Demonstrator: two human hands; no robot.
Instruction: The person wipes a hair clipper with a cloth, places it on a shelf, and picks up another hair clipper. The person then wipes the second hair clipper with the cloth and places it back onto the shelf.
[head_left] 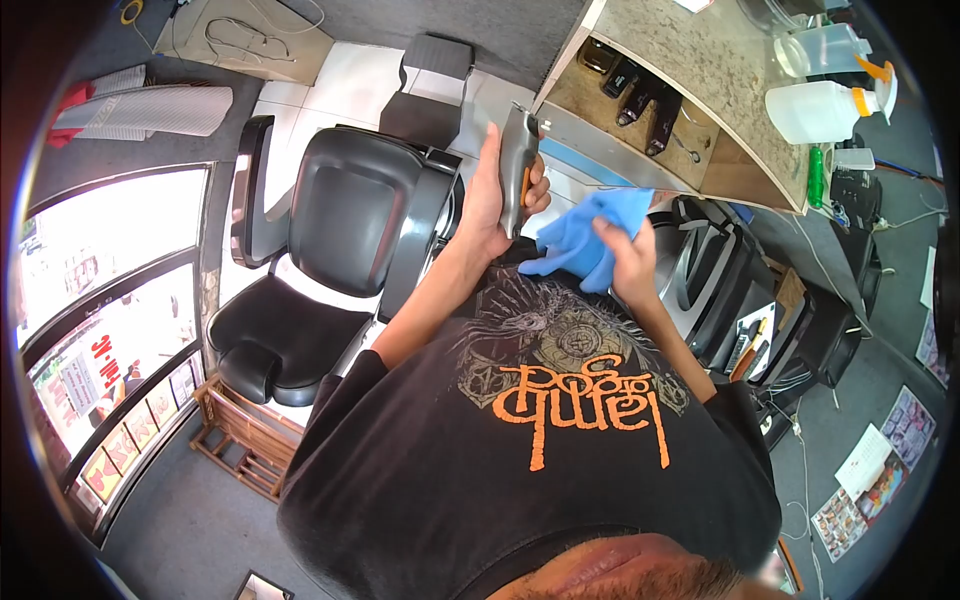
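Observation:
My left hand (488,195) is closed around a grey hair clipper (516,165) with an orange switch area. It is held upright, its blade end pointing away from me, and my thumb lies along its left side. In my right hand (630,262) is a crumpled blue cloth (585,235), pinched near its right side. The cloth hangs just right of the clipper's lower end, apart from its blade. Both hands are in front of my black shirt.
A black barber chair (355,210) stands to the left. At upper right, a counter (690,60) has an open compartment holding several dark clippers (662,122). White spray bottle (815,112) and green bottle (816,178) are near its edge. A wooden stool (240,440) sits lower left.

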